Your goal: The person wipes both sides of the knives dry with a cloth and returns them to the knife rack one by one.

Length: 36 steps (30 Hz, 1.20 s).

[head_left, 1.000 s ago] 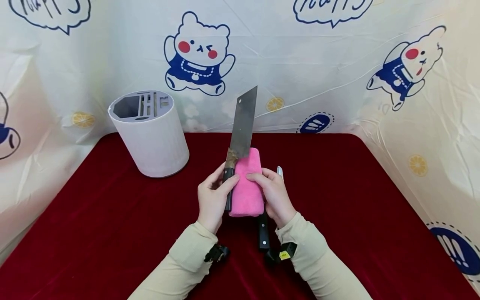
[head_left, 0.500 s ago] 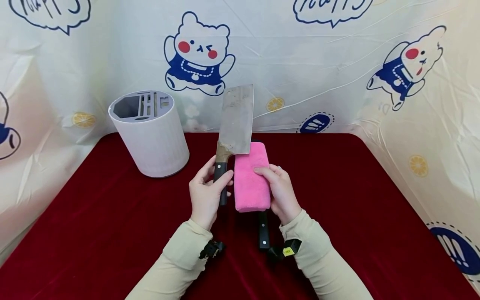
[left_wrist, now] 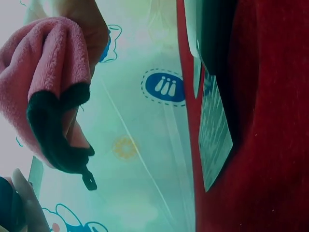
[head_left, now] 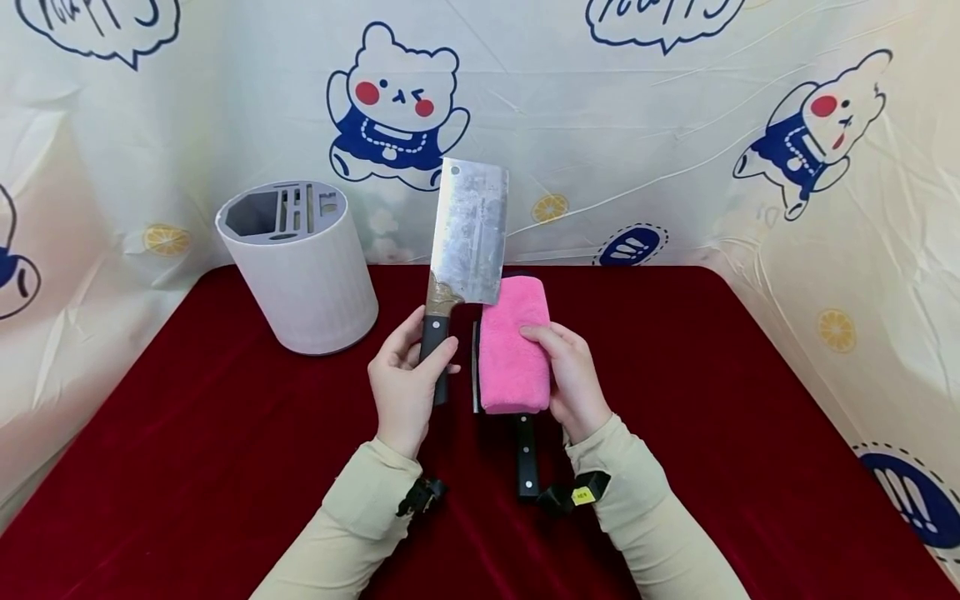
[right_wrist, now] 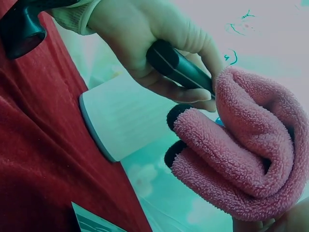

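My left hand (head_left: 401, 387) grips the black handle of a cleaver (head_left: 471, 233), held upright with its broad blade face showing. The blade's lower right corner overlaps the top of a folded pink towel (head_left: 515, 350) in the head view. My right hand (head_left: 576, 375) pinches that towel, thumb on its front and fingers behind. Dark edging and a small loop show on the towel (left_wrist: 58, 63) in the left wrist view. A second knife (head_left: 527, 467) lies on the table under the towel, mostly hidden; its blade (left_wrist: 215, 140) shows in the left wrist view.
A white knife holder (head_left: 300, 283) with a grey slotted top stands at the back left of the red cloth-covered table (head_left: 675, 400). A patterned curtain (head_left: 570, 125) hangs behind and along both sides. Camera straps are on both wrists.
My left hand has drawn the cleaver left and turned its blade from narrow to broad face. My left thumb has come off the towel. My right hand has shifted the towel slightly right and up.
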Each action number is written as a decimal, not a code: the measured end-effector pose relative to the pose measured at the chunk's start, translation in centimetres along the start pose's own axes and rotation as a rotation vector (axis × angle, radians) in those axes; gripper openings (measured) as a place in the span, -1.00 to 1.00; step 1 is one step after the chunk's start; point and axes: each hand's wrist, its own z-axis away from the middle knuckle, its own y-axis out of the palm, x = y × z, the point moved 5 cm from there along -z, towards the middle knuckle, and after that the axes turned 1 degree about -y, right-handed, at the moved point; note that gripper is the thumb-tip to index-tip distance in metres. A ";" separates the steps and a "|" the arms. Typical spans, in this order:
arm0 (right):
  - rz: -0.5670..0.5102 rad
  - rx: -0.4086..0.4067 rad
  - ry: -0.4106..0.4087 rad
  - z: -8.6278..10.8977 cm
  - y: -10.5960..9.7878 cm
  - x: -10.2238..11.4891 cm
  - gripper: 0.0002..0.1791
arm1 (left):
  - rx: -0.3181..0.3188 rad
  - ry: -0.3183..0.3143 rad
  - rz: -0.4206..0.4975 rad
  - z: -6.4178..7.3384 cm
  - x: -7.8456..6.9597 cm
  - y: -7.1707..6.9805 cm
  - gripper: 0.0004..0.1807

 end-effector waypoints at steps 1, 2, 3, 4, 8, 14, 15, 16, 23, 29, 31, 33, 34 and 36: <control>-0.007 -0.002 -0.001 0.0 0.0 0.0 -0.85 | 0.004 0.014 -0.003 0.0 -0.1 0.0 -0.38; -0.013 -0.003 -0.002 0.0 -0.1 0.1 -0.85 | 0.006 0.028 -0.009 0.0 -0.3 -0.1 -0.38; -0.017 -0.005 -0.004 -0.1 -0.1 0.1 -0.85 | 0.009 0.043 -0.018 -0.1 -0.4 -0.1 -0.39; -0.020 -0.007 -0.005 -0.1 -0.1 0.1 -0.85 | 0.011 0.056 -0.027 -0.1 -0.6 -0.1 -0.39; -0.018 -0.009 -0.004 -0.1 -0.2 0.1 -0.82 | 0.006 0.119 -0.086 -0.2 -1.0 -0.4 -0.41; -0.011 -0.014 -0.003 -0.1 -0.3 0.2 -0.78 | -0.036 0.161 -0.102 -0.5 -1.4 -1.0 -0.41; -0.012 -0.013 -0.003 -0.1 -0.3 0.2 -0.78 | -0.046 0.160 -0.091 -0.6 -1.4 -1.1 -0.42; -0.012 -0.012 -0.001 0.0 -0.3 0.2 -0.77 | -0.055 0.160 -0.083 -0.6 -1.5 -1.2 -0.42; -0.022 -0.017 -0.006 -0.1 -0.5 0.4 -0.83 | -0.102 0.162 -0.013 -0.9 -1.7 -1.6 -0.50; -0.023 -0.024 -0.027 -0.2 -0.8 0.6 -0.82 | -0.135 0.211 -0.016 -1.0 -2.0 -1.9 -0.62; -0.020 -0.023 -0.027 -0.2 -0.8 0.6 -0.79 | -0.143 0.230 -0.018 -1.0 -2.2 -2.0 -0.66; -0.017 -0.022 -0.029 -0.2 -0.9 0.6 -0.78 | -0.146 0.247 -0.014 -1.0 -2.3 -2.0 -0.68; -0.015 -0.021 -0.028 -0.2 -0.9 0.6 -0.77 | -0.146 0.255 -0.012 -1.0 -2.4 -2.0 -0.69; -0.013 -0.019 -0.029 -0.2 -0.8 0.7 -0.77 | -0.148 0.267 -0.009 -1.0 -2.5 -2.1 -0.69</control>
